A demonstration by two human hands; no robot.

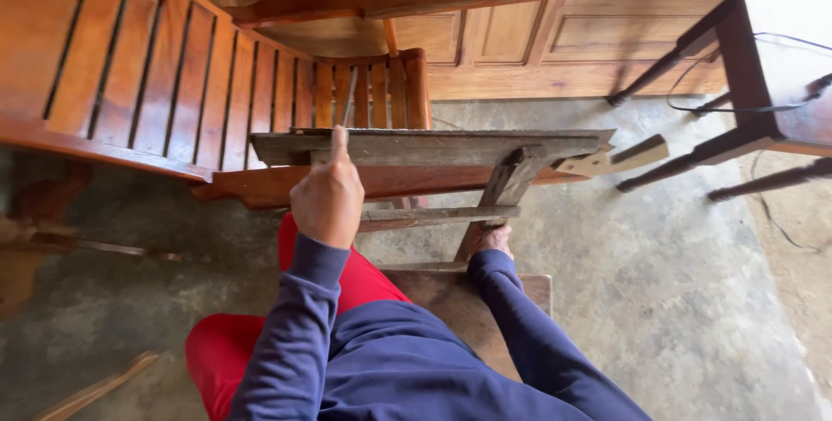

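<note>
A small, weathered wooden stool [433,145] lies tipped on its side in front of me, its grey seat plank facing away. My left hand [328,196] is closed at the plank's near edge with the thumb pointing up. A thin grey metal piece [349,96] rises just above that hand; whether the hand holds it is unclear. My right hand [490,237] grips the lower end of one stool leg [507,187]. Blue sleeves cover both arms and red trousers show below. I sit on a low wooden seat [451,295].
A large slatted wooden chair [173,83] stands on the left, right behind the stool. Panelled wooden doors [607,31] close the back. A dark table [771,48] with a trailing cable stands on the right. The floor is concrete [676,300]. A wooden stick [95,391] lies at lower left.
</note>
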